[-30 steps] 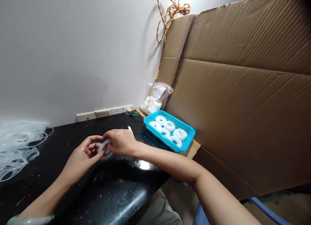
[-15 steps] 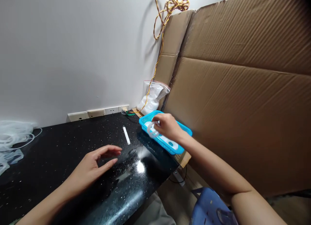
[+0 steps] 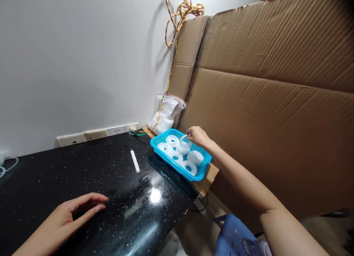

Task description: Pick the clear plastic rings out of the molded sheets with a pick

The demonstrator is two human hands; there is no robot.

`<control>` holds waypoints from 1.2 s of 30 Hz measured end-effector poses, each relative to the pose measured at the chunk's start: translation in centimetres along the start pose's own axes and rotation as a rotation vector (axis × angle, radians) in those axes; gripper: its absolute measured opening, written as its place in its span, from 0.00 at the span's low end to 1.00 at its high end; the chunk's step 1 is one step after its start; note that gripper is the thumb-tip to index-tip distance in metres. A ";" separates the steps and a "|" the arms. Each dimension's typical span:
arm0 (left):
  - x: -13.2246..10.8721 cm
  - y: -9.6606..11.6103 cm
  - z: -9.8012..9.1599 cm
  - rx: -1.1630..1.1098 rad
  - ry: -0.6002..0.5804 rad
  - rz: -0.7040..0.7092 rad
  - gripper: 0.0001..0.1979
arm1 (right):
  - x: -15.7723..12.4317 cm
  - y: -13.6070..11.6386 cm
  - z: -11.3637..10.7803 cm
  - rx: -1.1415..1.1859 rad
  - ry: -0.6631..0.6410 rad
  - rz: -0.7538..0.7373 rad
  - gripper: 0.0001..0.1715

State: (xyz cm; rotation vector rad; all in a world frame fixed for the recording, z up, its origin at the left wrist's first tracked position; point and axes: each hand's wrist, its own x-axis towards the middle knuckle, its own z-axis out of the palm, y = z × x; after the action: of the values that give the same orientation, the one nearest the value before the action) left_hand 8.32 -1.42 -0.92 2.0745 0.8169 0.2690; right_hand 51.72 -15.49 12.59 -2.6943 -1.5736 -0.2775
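Note:
My right hand (image 3: 197, 135) is closed, pinching a translucent white ring (image 3: 183, 138) above the far side of a blue plastic basket (image 3: 177, 169). Inside the basket lie several white ring-shaped coils (image 3: 172, 140), some flat and one tilted on its side (image 3: 195, 158). The held ring hangs just over, perhaps touching, a coil near the middle. My left hand (image 3: 79, 213) is held over the black speckled table (image 3: 116, 226), thumb and fingers apart with nothing between them. A thin white strip (image 3: 135, 161) lies on the table between my left hand and the basket.
A clear zip bag of white material (image 3: 163, 119) stands behind the basket, by a twisted yellow cable (image 3: 172, 69). Large cardboard sheets (image 3: 249, 112) rise on the right. Wall sockets (image 3: 95, 134) line the back edge. A blue stool (image 3: 235, 235) stands below.
My right hand has moved the ring from the basket's near edge to over its far side. My left hand has drawn back toward the lower left. The view has shifted to the right.

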 end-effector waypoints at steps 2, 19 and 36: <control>0.2 -1.2 0.2 -0.019 0.013 -0.012 0.19 | 0.8 0.2 1.3 -0.025 -0.057 0.014 0.14; -0.1 -2.2 0.6 -0.028 -0.031 -0.002 0.19 | 1.1 1.4 1.9 0.058 0.009 -0.119 0.13; -0.8 1.2 0.2 -0.029 -0.051 0.014 0.21 | 2.3 0.9 5.1 -0.058 -0.044 -0.120 0.17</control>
State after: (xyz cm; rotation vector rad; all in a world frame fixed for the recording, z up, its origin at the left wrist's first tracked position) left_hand 8.32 -2.54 0.01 2.0529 0.7634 0.2330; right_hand 54.38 -13.42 8.01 -2.6707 -1.7699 -0.2716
